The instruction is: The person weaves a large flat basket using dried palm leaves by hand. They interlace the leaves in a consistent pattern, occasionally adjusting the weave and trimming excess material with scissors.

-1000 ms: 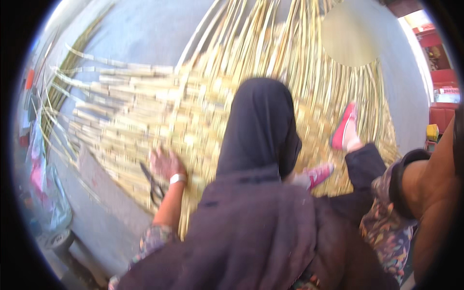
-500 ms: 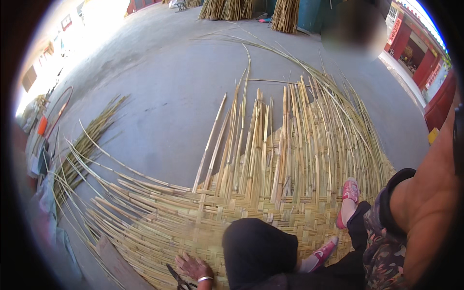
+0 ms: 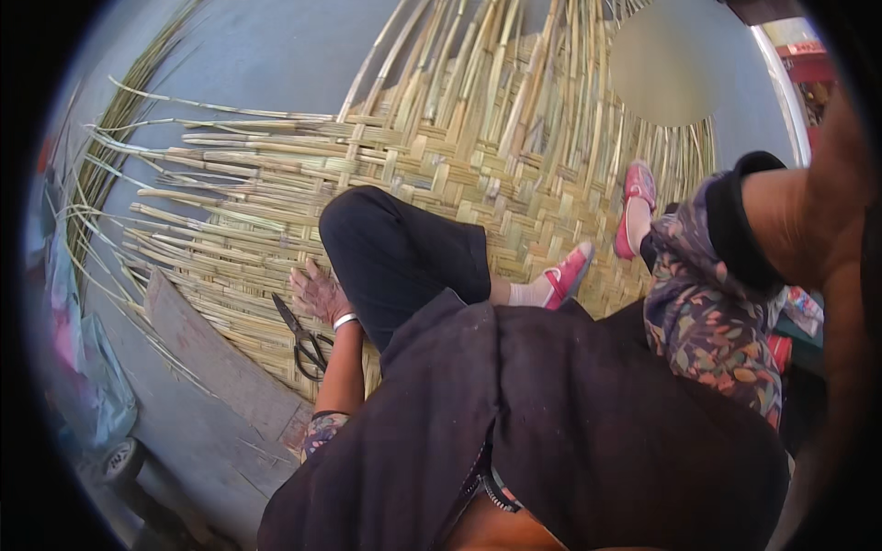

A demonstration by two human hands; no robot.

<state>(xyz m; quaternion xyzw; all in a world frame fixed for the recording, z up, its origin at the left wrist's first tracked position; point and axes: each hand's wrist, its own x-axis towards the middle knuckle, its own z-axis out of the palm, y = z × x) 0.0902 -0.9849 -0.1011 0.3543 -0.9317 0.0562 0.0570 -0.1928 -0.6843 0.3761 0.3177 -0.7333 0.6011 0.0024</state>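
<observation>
I sit on a large woven bamboo mat on the ground. My left hand lies flat on the mat's near edge, fingers spread, holding nothing, with a pale bangle on the wrist. Black scissors lie on the mat just left of that wrist. My bent knee in black trousers rises right beside the hand. My right forearm comes out of a flowered sleeve with a black cuff at the right rim; the hand itself is out of the picture. My two pink shoes rest on the mat.
Unwoven bamboo strips fan out from the mat's far side over the grey concrete floor. More loose strips lie at the left. A grey wooden plank and a blue plastic bag lie at the lower left.
The view has swung down from the far floor back onto my lap and the mat's near edge. My left hand stays flat on the mat beside the scissors.
</observation>
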